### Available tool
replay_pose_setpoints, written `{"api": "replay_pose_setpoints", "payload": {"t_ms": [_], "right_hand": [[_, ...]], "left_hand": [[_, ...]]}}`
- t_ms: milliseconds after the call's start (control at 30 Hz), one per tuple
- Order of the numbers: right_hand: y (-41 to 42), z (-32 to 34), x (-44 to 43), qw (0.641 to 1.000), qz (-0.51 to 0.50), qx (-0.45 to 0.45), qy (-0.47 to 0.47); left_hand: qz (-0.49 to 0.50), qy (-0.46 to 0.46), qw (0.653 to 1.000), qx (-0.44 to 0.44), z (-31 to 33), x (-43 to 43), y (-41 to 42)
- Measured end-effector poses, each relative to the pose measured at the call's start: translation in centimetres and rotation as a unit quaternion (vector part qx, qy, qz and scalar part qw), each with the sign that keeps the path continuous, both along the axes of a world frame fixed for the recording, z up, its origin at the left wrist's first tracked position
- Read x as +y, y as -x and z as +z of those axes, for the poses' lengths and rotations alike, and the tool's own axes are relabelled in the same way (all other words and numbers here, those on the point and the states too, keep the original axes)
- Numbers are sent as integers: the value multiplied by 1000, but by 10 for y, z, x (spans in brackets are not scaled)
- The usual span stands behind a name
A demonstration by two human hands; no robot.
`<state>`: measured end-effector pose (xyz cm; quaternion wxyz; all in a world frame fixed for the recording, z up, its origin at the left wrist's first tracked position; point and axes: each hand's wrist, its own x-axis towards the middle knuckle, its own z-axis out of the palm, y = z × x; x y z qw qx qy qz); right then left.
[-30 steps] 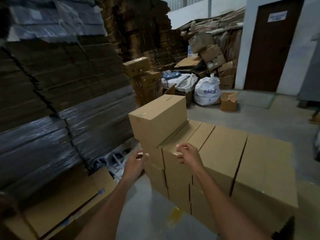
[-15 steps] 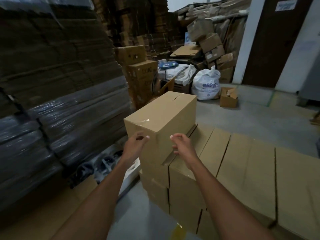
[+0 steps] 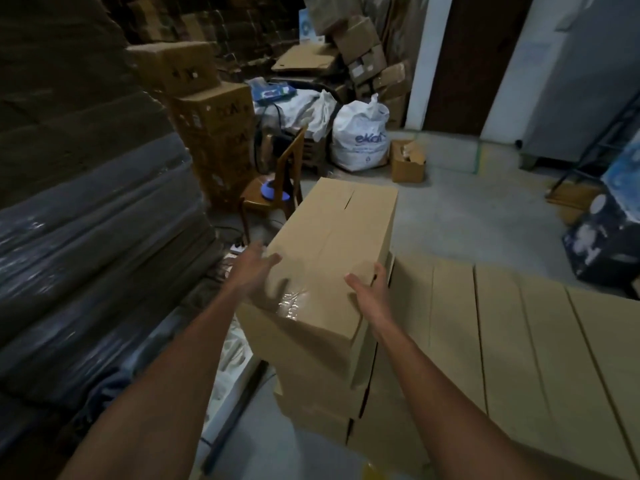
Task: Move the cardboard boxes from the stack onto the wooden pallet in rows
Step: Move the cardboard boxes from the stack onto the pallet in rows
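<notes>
The left hand (image 3: 254, 273) grips the box (image 3: 332, 251) at its near left edge, thumb on top and fingers down the side (blur hides how far they wrap). The right hand (image 3: 369, 291) clasps the opposite edge the same way. The box sits atop the stack (image 3: 519, 341), at the end by the left hand, skewed across the boxes under it.

Both holds are at the near end and up high, so I judge the far end may dip as the box comes off and slip from between the palms. The glossy tape (image 3: 291, 303) between the hands offers little friction. Dragging instead of lifting could pull the box beneath askew.

Left of the left hand, wrapped bundles (image 3: 86, 258) narrow the floor (image 3: 467, 216), and a dark bar (image 3: 235, 420) lies under that forearm, a likely trip. Beyond the left hand stands a chair (image 3: 273, 188), and beyond the box a white sack (image 3: 360, 140). Right of the right hand, past the stack, sit dark cartons (image 3: 606, 244). The pallet is not in view.
</notes>
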<state>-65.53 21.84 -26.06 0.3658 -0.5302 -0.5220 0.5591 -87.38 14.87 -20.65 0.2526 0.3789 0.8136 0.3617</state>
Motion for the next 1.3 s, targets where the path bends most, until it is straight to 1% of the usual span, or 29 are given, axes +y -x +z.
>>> {"api": "replay_pose_setpoints", "payload": {"t_ms": [67,200,433,567,667,733,867,1033,1167,1300], "right_hand": [[8,-10,14,1000,-23,0,1],[14,-19,28,999,-36,-18,3],[4,-20,30,999,-47,5,10],[-18,-15,34,999,-42,14,15],[-47,-2,27,999,-31,9,3],[-61,9,23,999,-30,11,-7],[-112,32,9,999,-20,26,-38],[-199,56,-17,996,5,23,-83],[-286,63,-45,994,22,17,-106],[-380,64,-85,994,30,10,-101]], "left_hand": [[-26,39,999,-5,-10,17,21],[-59,78,995,-29,-33,42,52],[-116,107,984,-84,-18,48,37],[-117,89,982,-118,-3,43,22],[-110,57,985,-119,12,33,-3],[-109,53,984,-127,17,29,-15],[-110,7,985,-132,37,9,-65],[-126,-54,984,-115,58,-37,-162],[-110,-91,983,-119,55,-78,-249],[-109,-93,983,-112,44,-118,-343]]}}
